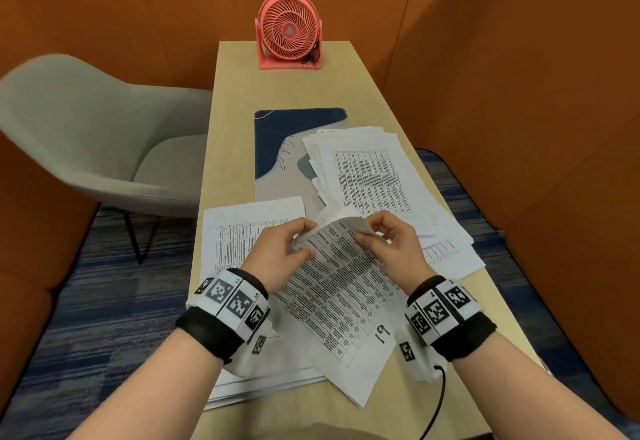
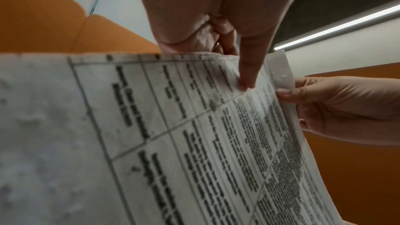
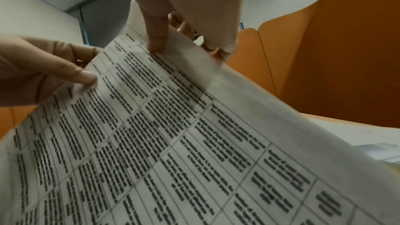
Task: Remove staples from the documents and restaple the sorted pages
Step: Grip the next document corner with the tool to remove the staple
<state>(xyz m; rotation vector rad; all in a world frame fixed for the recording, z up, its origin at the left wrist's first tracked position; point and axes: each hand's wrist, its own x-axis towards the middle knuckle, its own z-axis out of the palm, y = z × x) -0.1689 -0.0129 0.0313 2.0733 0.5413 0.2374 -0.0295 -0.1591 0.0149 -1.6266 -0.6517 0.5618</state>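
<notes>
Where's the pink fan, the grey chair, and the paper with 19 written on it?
pink fan (image 1: pixel 289 28), head view, middle of its round grille.
grey chair (image 1: pixel 86 128), head view, on the backrest.
paper with 19 (image 1: pixel 346 301), head view, printed table above the number.

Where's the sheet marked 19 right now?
In the head view, the sheet marked 19 is near the table's front edge, top end pinched between the left hand and right hand.

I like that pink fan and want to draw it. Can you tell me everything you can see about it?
The fan is coral pink and looks like plastic. It has a round grille with swirling ribs, a small triangle mark in the middle, and a frame on a flat base. A dark cord lies by its right foot. It stands upright at the far end of the table, facing the person. Nothing else touches it.
</notes>
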